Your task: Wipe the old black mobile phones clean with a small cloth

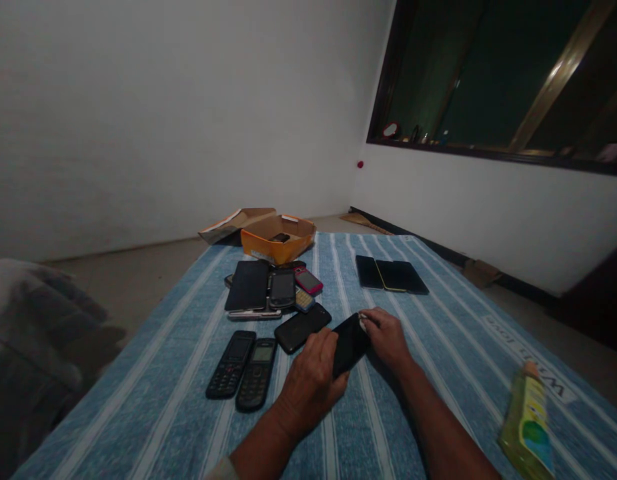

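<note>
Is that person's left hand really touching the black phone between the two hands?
Touching. The head view shows the left hand gripping the black phone along its left side, fingers closed against the edge.

Black phone (349, 347) in left hand (312, 368)

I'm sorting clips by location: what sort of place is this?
Probably a room in a home: a striped blue cloth, a white wall, and a dark-framed window with small items along its sill.
</note>
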`<state>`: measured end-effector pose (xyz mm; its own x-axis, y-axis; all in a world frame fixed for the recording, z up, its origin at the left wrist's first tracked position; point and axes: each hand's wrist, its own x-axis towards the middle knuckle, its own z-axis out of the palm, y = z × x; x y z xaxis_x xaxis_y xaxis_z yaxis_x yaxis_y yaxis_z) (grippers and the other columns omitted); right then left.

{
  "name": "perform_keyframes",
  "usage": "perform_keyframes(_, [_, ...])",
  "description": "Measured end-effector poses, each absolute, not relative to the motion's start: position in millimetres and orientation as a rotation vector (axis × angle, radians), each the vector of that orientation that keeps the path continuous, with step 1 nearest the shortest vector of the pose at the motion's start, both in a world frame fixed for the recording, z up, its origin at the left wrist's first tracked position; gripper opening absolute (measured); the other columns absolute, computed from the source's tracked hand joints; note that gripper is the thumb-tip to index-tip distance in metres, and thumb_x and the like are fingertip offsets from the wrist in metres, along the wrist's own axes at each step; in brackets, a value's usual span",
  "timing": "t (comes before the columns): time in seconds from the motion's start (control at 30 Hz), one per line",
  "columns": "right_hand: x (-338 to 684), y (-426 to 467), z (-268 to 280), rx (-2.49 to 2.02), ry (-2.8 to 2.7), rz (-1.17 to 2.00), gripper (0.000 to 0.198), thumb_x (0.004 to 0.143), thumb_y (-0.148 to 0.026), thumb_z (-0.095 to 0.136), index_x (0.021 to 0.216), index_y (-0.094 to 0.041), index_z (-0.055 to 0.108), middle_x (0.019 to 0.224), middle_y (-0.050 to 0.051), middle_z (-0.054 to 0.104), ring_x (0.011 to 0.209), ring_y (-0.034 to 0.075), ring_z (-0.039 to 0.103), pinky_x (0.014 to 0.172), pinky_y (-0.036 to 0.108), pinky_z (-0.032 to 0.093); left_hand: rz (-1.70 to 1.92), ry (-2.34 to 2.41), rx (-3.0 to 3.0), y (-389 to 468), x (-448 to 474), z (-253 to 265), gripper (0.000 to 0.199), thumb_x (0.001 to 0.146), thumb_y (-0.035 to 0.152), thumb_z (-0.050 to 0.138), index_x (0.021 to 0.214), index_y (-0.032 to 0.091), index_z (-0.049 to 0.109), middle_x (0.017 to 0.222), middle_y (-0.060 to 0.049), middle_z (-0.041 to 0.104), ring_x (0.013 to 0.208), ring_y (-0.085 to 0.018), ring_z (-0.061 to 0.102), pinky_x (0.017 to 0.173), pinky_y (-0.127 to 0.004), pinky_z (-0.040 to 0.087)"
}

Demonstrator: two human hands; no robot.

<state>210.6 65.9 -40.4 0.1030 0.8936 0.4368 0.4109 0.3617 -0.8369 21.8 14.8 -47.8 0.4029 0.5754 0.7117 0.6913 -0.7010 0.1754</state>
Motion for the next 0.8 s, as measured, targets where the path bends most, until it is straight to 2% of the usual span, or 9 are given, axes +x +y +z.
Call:
perform_keyframes(0.13, [210.5, 65.5, -44.9, -1.192, -1.703, 0.342, 0.025, 0.081, -0.019, 0.050, 0.089, -0.020, 0.074, 0.083, 0.008, 0.069, 0.080, 0.020, 0.064, 0.075, 0.032, 0.049, -1.177, -1.147, -2.565, 10.7, 23.7, -46.0, 0.061, 0.069, 0.008, 0.058, 0.127, 0.012, 0.040, 0.113, -0.017, 0.062, 0.105, -0.031, 0.061, 0.088, -0.044, 0.057])
perform_keyframes(0.3, [209.9, 64.8, -46.7, -1.166, -1.824, 0.224, 0.027, 0.084, -0.014, 0.049, 0.095, -0.021, 0.073, 0.084, 0.008, 0.067, 0.084, 0.022, 0.061, 0.076, 0.033, 0.048, -1.160, -1.134, -2.624, 7.8, 26.0, -46.8, 0.068, 0.068, 0.004, 0.053, 0.132, 0.015, 0.035, 0.120, -0.017, 0.059, 0.109, -0.030, 0.059, 0.091, -0.046, 0.055])
perform_keyframes(0.43, [204.9, 61.4, -42.2, -1.067, -1.900, 0.222, 0.029, 0.085, -0.012, 0.049, 0.100, -0.023, 0.072, 0.087, 0.007, 0.067, 0.089, 0.022, 0.059, 0.081, 0.036, 0.047, -1.158, -1.067, -2.645, 8.4, 26.5, -47.3, 0.068, 0.070, 0.002, 0.052, 0.134, 0.011, 0.034, 0.122, -0.020, 0.058, 0.112, -0.031, 0.058, 0.093, -0.047, 0.054])
perform_keyframes(0.57, [195.5, 56.5, -35.1, -0.944, -1.993, 0.291, 0.032, 0.086, -0.010, 0.048, 0.104, -0.023, 0.071, 0.089, 0.006, 0.066, 0.089, 0.021, 0.058, 0.080, 0.034, 0.048, -1.189, -1.060, -2.687, 7.8, 27.4, -42.6, 0.064, 0.073, 0.001, 0.050, 0.134, 0.011, 0.036, 0.121, -0.019, 0.058, 0.111, -0.030, 0.057, 0.093, -0.047, 0.053])
perform_keyframes(0.8, [189.2, 48.2, -18.2, -0.995, -2.169, 0.298, 0.028, 0.084, -0.005, 0.048, 0.093, -0.020, 0.070, 0.088, 0.006, 0.063, 0.087, 0.020, 0.055, 0.081, 0.033, 0.044, -1.193, -1.071, -2.721, 5.6, 29.6, -38.4, 0.060, 0.075, -0.001, 0.047, 0.132, 0.011, 0.036, 0.122, -0.019, 0.057, 0.111, -0.029, 0.056, 0.093, -0.047, 0.053])
